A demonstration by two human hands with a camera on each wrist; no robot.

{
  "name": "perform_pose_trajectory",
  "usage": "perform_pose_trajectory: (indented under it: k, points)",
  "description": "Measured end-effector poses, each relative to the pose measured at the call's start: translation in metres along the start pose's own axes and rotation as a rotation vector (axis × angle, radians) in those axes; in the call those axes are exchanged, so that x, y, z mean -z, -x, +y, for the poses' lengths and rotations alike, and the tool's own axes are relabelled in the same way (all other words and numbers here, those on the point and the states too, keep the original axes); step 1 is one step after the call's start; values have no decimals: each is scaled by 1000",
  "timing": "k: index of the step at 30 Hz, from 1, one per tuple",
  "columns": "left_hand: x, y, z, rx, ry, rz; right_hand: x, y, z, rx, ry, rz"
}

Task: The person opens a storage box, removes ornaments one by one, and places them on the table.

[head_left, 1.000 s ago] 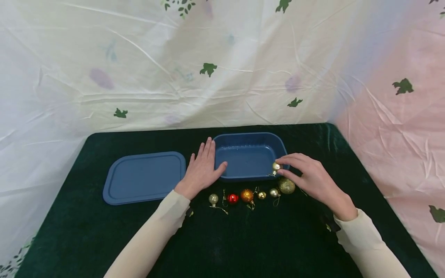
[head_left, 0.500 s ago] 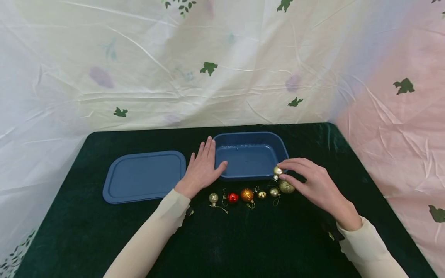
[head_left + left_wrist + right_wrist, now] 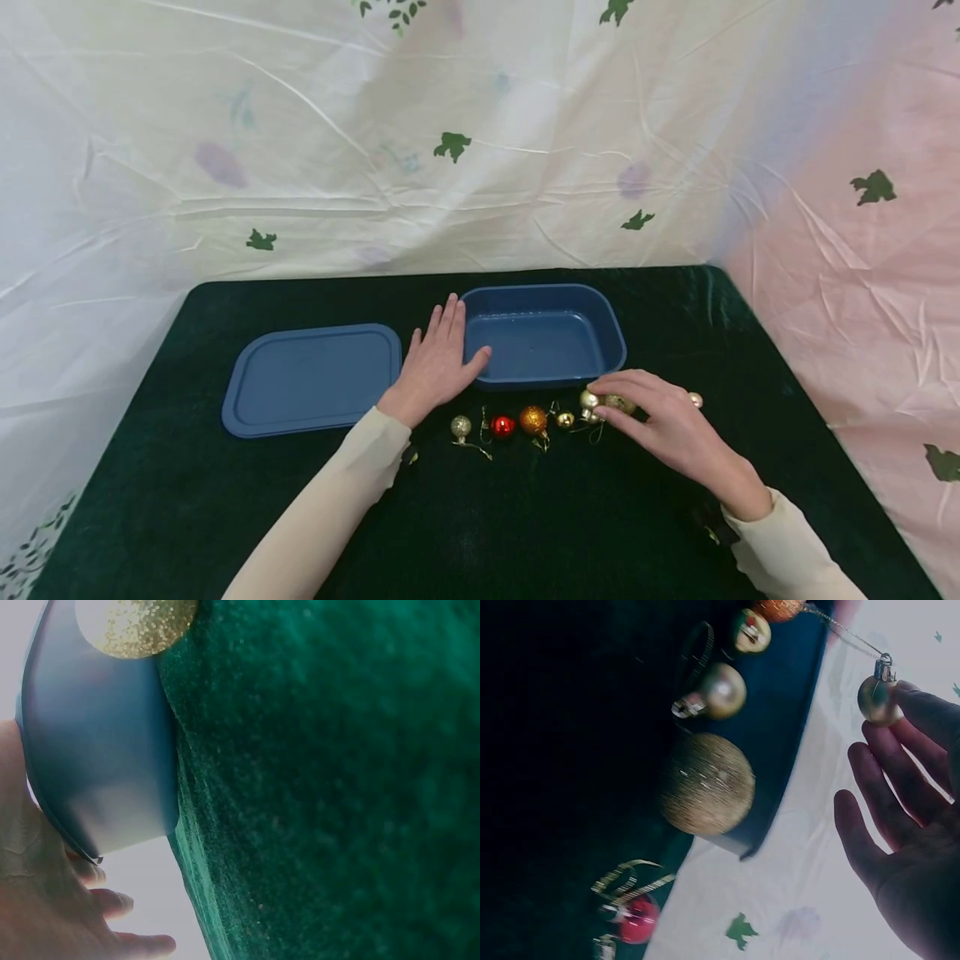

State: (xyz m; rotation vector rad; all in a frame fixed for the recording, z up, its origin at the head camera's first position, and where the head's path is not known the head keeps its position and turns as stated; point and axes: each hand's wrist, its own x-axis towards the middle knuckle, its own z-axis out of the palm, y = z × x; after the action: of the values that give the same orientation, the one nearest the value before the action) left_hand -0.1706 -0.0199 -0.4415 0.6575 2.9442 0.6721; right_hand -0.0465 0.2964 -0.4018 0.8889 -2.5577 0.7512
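Note:
In the right wrist view, my right hand [image 3: 915,765] pinches a small pale-gold Christmas bauble [image 3: 877,699] between thumb and fingertips, its metal cap and string showing. The head view has this right hand [image 3: 663,421] over the right end of a row of baubles, partly covering a large glittery gold bauble [image 3: 619,403]. My left hand [image 3: 435,367] lies with straight fingers along the left wall of a blue rectangular container [image 3: 543,385], thumb over its rim. The container's visible floor holds no baubles.
In front of the container lie a glittery pale bauble [image 3: 461,427], a red one [image 3: 502,428], an orange one [image 3: 533,420] and a small shiny gold one [image 3: 565,420]. A pinkish bauble [image 3: 696,400] sits right of my right hand. The blue lid [image 3: 315,382] lies left.
My right hand has moved toward me from the container's front right corner to over the bauble row, carrying the pale-gold bauble. A pinkish bauble has come into sight behind it. My left hand stays put.

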Motion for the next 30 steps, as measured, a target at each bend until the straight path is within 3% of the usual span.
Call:
perform_pose_trajectory:
  k: [14,30]
  points:
    - [-1,0,1,10,6,-11,-20,15,5,-21,-53,-131]
    - [0,1,0,5,4,-12,-39,16,2,12,-66,-323]
